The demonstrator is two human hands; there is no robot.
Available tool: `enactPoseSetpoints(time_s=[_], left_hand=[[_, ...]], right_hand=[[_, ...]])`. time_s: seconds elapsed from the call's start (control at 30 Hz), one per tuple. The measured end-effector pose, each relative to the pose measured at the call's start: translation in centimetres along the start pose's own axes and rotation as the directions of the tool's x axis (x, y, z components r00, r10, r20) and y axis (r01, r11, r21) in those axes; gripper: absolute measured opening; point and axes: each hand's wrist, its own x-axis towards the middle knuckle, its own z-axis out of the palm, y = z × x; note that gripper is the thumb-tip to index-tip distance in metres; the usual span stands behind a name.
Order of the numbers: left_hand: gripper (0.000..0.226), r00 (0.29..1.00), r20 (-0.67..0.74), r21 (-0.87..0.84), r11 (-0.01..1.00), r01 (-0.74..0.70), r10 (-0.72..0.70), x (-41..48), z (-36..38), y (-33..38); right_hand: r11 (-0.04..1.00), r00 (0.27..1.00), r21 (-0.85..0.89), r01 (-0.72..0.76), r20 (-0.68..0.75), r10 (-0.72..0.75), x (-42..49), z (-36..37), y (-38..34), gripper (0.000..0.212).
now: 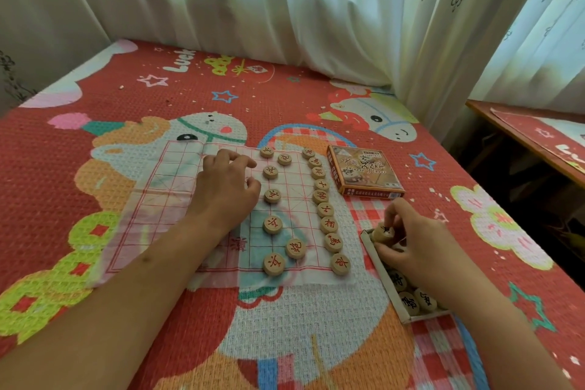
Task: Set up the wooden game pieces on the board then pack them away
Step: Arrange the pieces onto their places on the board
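Note:
A thin plastic board sheet point(158, 199) with a red grid lies on the red patterned mat. Several round wooden pieces with red characters point(329, 225) stand in a column along its right edge, and several more point(272, 225) sit further in. My left hand point(226, 185) rests palm down on the sheet's middle, fingers curled, holding nothing that I can see. My right hand point(411, 244) pinches a wooden piece with a black character point(383, 232) over the open box tray point(381, 275), which holds more black-marked pieces point(411, 299).
The orange game box lid point(364, 171) lies just right of the sheet's far corner. White curtains hang behind the mat. A low wooden table point(525, 142) stands off the mat's right edge.

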Motion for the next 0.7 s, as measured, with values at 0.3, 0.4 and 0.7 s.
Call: enactPoseSetpoints(time_s=[0.3,0.4,0.7], left_hand=[[0.035,1.000,-0.013,-0.009,1.000,0.004,-0.004,0.0,0.0,-0.2],[0.035,1.000,-0.026,-0.015,1.000,0.003,-0.004,0.0,0.1,-0.2],[0.035,1.000,-0.026,0.003,1.000,0.007,-0.007,0.2,0.2,-0.4]], right_hand=[[0.999,0.998,0.031,0.034,-0.054,-0.033,0.2,0.1,0.3,0.032],[0.996,0.990,0.082,0.041,-0.136,-0.029,-0.7,-0.9,0.9,0.033],[0.994,0.996,-0.082,0.075,0.050,-0.071,-1.5,-0.6,1.3,0.043]])
